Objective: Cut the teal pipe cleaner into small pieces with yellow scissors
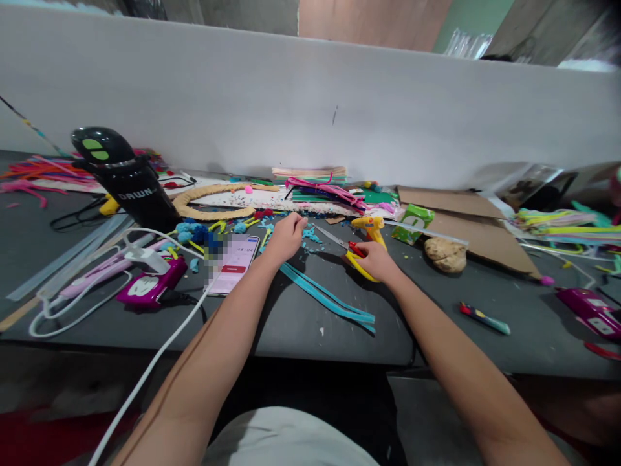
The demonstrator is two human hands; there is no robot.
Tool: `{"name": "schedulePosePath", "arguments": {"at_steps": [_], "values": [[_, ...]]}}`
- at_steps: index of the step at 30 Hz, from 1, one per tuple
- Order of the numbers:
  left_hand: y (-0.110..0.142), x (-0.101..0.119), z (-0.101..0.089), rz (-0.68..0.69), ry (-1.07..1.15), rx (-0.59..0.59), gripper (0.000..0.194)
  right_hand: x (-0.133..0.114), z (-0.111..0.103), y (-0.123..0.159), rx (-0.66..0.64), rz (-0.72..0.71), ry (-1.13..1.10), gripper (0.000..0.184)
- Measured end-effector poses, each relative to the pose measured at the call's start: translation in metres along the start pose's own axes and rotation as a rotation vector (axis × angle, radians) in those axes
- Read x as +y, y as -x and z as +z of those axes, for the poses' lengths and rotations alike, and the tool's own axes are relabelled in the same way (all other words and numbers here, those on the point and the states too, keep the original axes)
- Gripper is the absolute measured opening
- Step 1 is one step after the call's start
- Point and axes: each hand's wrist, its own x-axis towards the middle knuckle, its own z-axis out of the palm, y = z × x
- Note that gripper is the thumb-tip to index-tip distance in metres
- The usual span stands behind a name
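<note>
Charger cable (160,353): white, trails off the near table edge; an elbow could snag it and drag the phone (236,262).
Teal pipe cleaners (326,296): bundle lying flat between the forearms, far end under the left hand (286,238), fingers pinched together on it.
Right hand (377,261): closed around yellow-handled scissors (350,254), blades parted, tips pointing towards the left fingers; a nick looks possible.
Glue gun (371,226): just behind the scissors.
Table (301,323): dark, littered with teal clippings.
Partition (310,110): plain grey, behind the clutter.

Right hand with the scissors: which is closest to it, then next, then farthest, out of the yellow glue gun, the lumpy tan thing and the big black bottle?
From the right hand:
1. Yellow glue gun, just behind it.
2. Lumpy tan thing, off to its right.
3. Big black bottle, far left, past the left hand.
</note>
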Motion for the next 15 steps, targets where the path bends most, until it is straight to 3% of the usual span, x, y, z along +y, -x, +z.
{"name": "schedulePosePath", "arguments": {"at_steps": [15], "values": [[0.0015, 0.0010, 0.0009, 0.014, -0.009, -0.002, 0.032, -0.0013, 0.0009, 0.0018, 0.025, -0.022, -0.028, 0.039]]}}
